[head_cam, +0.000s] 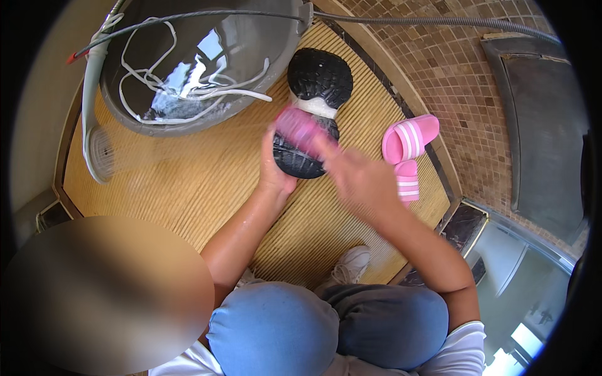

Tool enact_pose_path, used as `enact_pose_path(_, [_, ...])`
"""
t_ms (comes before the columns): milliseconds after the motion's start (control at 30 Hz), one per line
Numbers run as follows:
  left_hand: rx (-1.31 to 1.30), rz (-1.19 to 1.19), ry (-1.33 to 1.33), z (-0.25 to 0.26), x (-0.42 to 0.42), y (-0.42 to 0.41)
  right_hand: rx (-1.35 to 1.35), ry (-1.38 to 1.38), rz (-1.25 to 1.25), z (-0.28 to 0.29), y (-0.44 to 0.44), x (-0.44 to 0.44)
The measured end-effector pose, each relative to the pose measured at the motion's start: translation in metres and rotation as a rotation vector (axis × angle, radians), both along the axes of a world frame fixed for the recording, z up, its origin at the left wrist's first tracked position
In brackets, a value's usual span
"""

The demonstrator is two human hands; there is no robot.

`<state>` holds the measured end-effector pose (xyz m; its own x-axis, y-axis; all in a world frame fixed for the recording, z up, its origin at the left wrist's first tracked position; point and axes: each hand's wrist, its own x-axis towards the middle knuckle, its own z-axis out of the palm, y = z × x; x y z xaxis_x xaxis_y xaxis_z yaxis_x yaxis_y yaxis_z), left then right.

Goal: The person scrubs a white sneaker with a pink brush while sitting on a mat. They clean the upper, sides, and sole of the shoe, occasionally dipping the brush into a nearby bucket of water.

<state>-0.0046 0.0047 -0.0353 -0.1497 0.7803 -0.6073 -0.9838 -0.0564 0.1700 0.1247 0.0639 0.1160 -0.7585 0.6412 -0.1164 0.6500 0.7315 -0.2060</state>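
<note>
My left hand (275,164) grips a shoe from the side and below, its black treaded sole (320,77) turned up toward me. A pale band crosses the middle of the sole. Over the lower half of the sole, my right hand (357,178) holds a pink scrubbing brush (301,131) against the tread. Motion blurs the brush and the fingers around it. Most of the shoe's upper is hidden beneath the sole. To the left, a shower head (99,152) sprays water toward the shoe.
A grey basin (282,61) of water holds white shoelaces (150,75). Pink slide sandals (409,138) with white stripes lie right on the ribbed yellow floor (197,174). A flexible metal hose (437,21) runs past the tiled wall (442,70). A blurred oval hides the lower left.
</note>
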Motion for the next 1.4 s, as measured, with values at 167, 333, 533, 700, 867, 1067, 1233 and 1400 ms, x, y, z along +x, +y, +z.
enact_pose_path(167, [0.039, 0.025, 0.015, 0.011, 0.001, -0.002, -0.024, -0.017, 0.021, -0.002, -0.002, 0.011])
enact_pose_path(333, [-0.012, -0.004, 0.069, 0.019, 0.001, 0.006, 0.012, 0.071, -0.021, -0.009, 0.014, 0.016])
enact_pose_path(533, [0.147, -0.019, -0.052, 0.008, -0.005, 0.005, 0.008, 0.135, 0.137, -0.011, -0.015, 0.028])
enact_pose_path(700, [-0.009, 0.03, 0.01, 0.025, -0.002, 0.01, 0.162, 0.27, -0.066, -0.032, 0.034, 0.064])
enact_pose_path(867, [0.084, 0.008, 0.006, 0.011, -0.004, 0.005, 0.036, 0.198, 0.189, -0.011, -0.016, 0.049])
enact_pose_path(1067, [0.031, -0.034, 0.128, 0.032, 0.004, 0.007, 0.172, 0.275, -0.017, -0.043, 0.046, 0.081])
enact_pose_path(1233, [0.142, 0.073, -0.025, 0.012, -0.006, 0.002, 0.044, 0.278, 0.158, -0.023, 0.002, 0.059])
enact_pose_path(1400, [0.084, -0.012, 0.059, 0.019, 0.001, -0.01, 0.085, 0.255, 0.098, -0.035, 0.022, 0.059])
